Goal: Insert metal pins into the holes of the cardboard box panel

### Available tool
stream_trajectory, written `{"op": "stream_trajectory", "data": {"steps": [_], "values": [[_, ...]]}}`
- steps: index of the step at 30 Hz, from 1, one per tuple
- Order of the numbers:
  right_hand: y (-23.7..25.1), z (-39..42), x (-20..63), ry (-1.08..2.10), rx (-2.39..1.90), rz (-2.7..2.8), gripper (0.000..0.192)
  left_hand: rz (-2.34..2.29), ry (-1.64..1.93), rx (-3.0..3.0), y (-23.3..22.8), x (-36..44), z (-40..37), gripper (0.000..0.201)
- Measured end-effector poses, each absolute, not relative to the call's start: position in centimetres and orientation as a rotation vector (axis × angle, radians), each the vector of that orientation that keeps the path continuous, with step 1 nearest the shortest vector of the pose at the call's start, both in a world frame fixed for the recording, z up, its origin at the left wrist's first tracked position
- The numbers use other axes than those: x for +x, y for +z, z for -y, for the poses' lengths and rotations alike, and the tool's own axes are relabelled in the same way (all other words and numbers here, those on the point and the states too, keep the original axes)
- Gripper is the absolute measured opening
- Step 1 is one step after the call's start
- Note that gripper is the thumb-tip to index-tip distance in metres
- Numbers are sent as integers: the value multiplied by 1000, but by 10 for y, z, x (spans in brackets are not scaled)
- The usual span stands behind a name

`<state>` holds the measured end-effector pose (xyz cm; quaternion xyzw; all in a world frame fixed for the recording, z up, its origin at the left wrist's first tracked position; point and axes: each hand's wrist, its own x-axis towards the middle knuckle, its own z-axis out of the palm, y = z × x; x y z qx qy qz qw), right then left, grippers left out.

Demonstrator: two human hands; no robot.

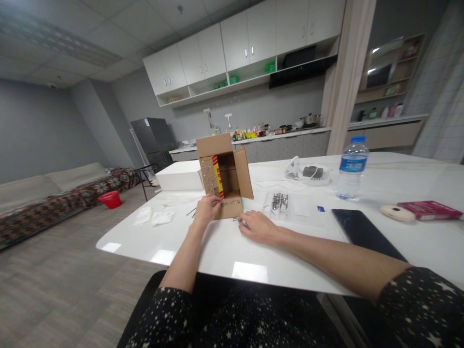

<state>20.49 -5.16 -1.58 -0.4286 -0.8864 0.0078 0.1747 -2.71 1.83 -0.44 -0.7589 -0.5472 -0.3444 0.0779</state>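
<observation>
An upright cardboard box (237, 169) stands open towards me, its flaps spread and a yellow-and-red strip along the left inner edge. Small metal studs dot the left flap (208, 175), and more line the bottom flap (232, 208). My left hand (206, 211) rests at the left side of the bottom flap, fingers bent and pinched at its studs; what lies between the fingertips is too small to make out. Low over the tabletop, right of that flap, my right hand (256, 227) has curled fingers, with a small metal screw (236, 219) at the fingertips.
A clear case (279, 203) of metal screws lies behind my right hand. Rightward are a phone (366, 232), water bottle (351, 169), maroon box (429, 210) and white fan-like device (313, 174). Tissues (162, 217) and a white box (180, 175) occupy the left.
</observation>
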Motion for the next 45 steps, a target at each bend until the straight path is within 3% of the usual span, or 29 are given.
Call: {"op": "stream_trajectory", "data": {"steps": [8,16,27,45], "values": [[-16,51,205,15,-1216,2524,22,1756,-852,-2212,3,-20,-9,27],[-17,51,205,-1,-1210,2524,22,1487,-1151,-2274,2,-11,-5,17],[-15,51,205,15,-1210,2526,26,1352,-673,-2671,0,20,12,14],[-19,48,205,12,-1206,2540,27,1357,-594,-2821,-1,18,13,15]]}}
